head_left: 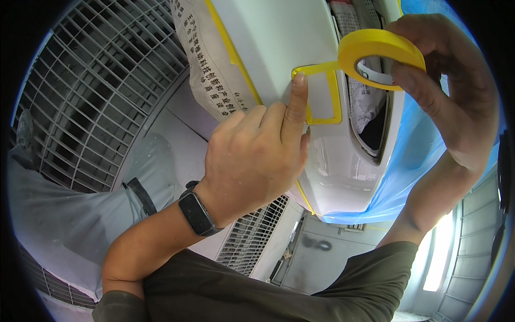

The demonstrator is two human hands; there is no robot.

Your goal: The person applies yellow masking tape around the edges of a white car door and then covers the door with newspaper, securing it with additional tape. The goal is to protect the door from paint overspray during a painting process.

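My right hand (456, 91) grips a roll of yellow masking tape (378, 38) between thumb and fingers, above a glossy white curved panel (268, 32) that looks like vehicle bodywork. From the roll, a strip of tape (324, 67) runs left to the corner of a yellow tape outline (336, 99) stuck on the panel. At that corner my left hand (252, 150) presses the strip with its stretched index fingertip. Its other fingers are curled, and the thumb is mostly hidden. Nothing shows held in it. A dark smartwatch (198, 213) is on that wrist.
Printed paper (201, 64) borders the panel's left side along yellow tape. More crumpled paper (369, 104) fills a dark-edged opening beside the outline. Blue plastic film (413, 166) drapes the right side. Metal floor grating (102, 91) lies left; a person's grey-clad leg (70, 209) is below it.
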